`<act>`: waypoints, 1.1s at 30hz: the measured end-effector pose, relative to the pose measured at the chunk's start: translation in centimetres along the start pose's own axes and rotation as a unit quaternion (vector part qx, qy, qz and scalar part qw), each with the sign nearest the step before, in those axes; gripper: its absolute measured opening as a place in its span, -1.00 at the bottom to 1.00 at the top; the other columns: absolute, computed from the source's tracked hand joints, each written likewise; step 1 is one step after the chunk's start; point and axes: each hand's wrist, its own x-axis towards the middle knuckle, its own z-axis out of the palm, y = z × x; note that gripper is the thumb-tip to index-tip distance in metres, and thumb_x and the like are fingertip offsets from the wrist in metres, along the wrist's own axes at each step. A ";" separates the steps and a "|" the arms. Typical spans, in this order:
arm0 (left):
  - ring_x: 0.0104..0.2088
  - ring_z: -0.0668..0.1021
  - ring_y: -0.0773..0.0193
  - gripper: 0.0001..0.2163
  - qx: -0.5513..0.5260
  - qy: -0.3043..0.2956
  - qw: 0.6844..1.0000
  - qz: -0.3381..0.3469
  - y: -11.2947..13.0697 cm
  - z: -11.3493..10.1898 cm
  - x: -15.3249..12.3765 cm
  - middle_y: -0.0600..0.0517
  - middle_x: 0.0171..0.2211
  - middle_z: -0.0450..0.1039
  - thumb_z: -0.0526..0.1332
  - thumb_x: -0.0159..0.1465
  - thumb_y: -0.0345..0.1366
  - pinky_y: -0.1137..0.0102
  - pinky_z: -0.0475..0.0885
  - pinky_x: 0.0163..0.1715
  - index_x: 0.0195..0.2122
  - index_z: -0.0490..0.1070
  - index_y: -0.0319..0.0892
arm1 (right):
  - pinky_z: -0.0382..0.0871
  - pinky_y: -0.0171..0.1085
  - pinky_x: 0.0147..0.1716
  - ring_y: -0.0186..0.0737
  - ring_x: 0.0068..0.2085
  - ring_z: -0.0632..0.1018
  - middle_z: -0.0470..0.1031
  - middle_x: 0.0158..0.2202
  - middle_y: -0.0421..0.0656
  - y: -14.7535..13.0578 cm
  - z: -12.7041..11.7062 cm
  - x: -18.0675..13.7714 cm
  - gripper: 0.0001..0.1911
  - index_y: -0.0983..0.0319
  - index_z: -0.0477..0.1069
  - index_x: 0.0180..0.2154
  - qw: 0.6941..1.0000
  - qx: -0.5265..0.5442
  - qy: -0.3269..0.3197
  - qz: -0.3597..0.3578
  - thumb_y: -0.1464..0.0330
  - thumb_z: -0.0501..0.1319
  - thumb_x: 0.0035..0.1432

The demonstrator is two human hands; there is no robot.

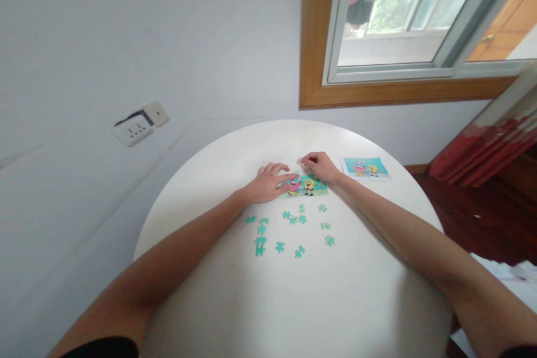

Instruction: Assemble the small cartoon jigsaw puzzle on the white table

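- The jigsaw picture of thin, shiny, bright pieces [310,185] lies flat in the middle of the frame. A pink cartoon figure and a yellow square one, which looks like SpongeBob, show on it.
- The left hand [266,183] is palm down, its fingers spread. Its thumb and fingertip reach over the left part of the picture, perhaps to stop it sliding.
- The right hand [321,168] is curled at the top edge of the picture, thumb and finger close together. I cannot tell if they pinch a piece.
- Small blue-green and yellow-green loose pieces [260,241] lie below the picture. Most are apart, maybe so each shape is easy to see; a few touch.
- A flat, shiny card with a white edge [366,168] is right of the right hand. It shows two like figures and has nothing over it, so it seems placed for looking at.
- All of these rest on the smooth, round white table [210,313].
- No words or brand names are clear enough to read.
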 end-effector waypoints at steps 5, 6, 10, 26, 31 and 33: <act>0.16 0.26 0.01 -0.55 0.000 -0.002 1.000 -0.003 0.1 0.0 -0.1 -0.04 0.19 0.25 -0.04 0.40 0.12 0.04 0.15 0.15 0.24 0.30 0.20 | 0.34 -0.32 -0.38 -0.29 -0.42 0.46 0.57 -0.41 -0.10 -0.5 -0.3 -0.1 -0.81 0.33 0.55 -0.32 1.000 -0.022 0.009 0.004 0.43 0.16 0.13; 0.16 0.26 0.01 -0.55 0.002 0.001 1.000 -0.002 0.2 0.0 -0.1 -0.04 0.18 0.25 -0.04 0.40 0.12 0.04 0.16 0.14 0.24 0.31 0.19 | 0.33 -0.32 -0.37 -0.29 -0.41 0.46 0.57 -0.40 -0.10 -0.9 -0.5 -0.2 -0.81 0.33 0.54 -0.31 0.999 -0.040 0.008 -0.004 0.43 0.15 0.14; 0.15 0.27 0.00 -0.55 0.002 0.014 1.000 0.004 0.3 0.0 -0.1 -0.05 0.16 0.27 -0.02 0.39 0.13 0.03 0.17 0.12 0.23 0.32 0.19 | 0.28 -0.33 -0.32 -0.31 -0.40 0.44 0.56 -0.37 -0.11 -4.1 -1.0 -2.3 -0.83 0.30 0.55 -0.31 0.981 -0.164 -0.050 -0.090 0.47 0.17 0.15; 0.15 0.27 0.00 -0.57 -0.003 0.013 1.000 0.002 0.3 0.0 -0.1 -0.03 0.15 0.29 -0.01 0.40 0.10 0.06 0.15 0.13 0.24 0.30 0.23 | 0.27 -0.26 -0.17 -0.10 -0.13 0.51 0.56 -0.25 -0.04 -9.6 1.9 -11.1 -0.90 0.26 0.54 -0.32 0.907 -0.305 -0.271 -0.101 0.39 0.37 0.07; 0.14 0.27 0.01 -0.56 0.010 0.013 1.000 0.007 -0.2 0.4 -0.1 -0.03 0.15 0.28 -0.02 0.41 0.11 0.08 0.16 0.11 0.26 0.28 0.23 | 0.25 -0.28 -0.14 -0.14 -0.14 0.45 0.51 -0.23 -0.03 -9.5 2.1 -11.3 -0.91 0.31 0.49 -0.31 0.902 -0.283 -0.295 -0.137 0.49 0.31 0.06; 0.14 0.27 0.02 -0.56 0.015 0.014 1.000 0.009 -0.3 0.5 -0.1 -0.03 0.15 0.28 -0.03 0.41 0.11 0.09 0.16 0.11 0.26 0.27 0.23 | 0.24 -0.29 -0.13 -0.18 -0.17 0.44 0.49 -0.25 -0.05 -9.6 2.1 -11.4 -0.93 0.30 0.46 -0.34 0.895 -0.271 -0.314 -0.165 0.53 0.26 0.06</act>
